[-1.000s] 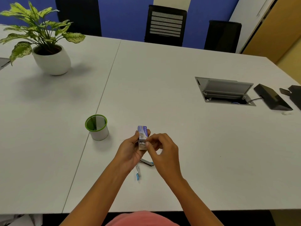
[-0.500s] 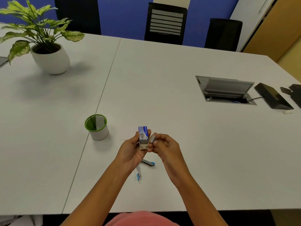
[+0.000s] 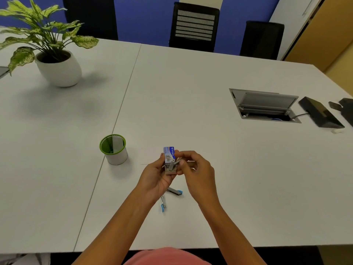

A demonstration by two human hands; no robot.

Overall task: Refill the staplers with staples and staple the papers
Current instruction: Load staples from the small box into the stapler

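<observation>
My left hand holds a small blue and white staple box upright, its near end slid open. My right hand pinches a grey strip of staples at the box's open end, tilted across it. Below the hands on the white table lie two parts of an opened stapler with blue tips, spread in a V and partly hidden by my left wrist. No papers are in view.
A green-rimmed white cup stands left of the hands. A potted plant sits at the far left. At the right are an open cable hatch and a black device. Chairs line the far edge.
My right hand drew a strip of staples out of the box, moved it slightly right, and now holds it tilted at the box's open end. The left hand stayed in place.
</observation>
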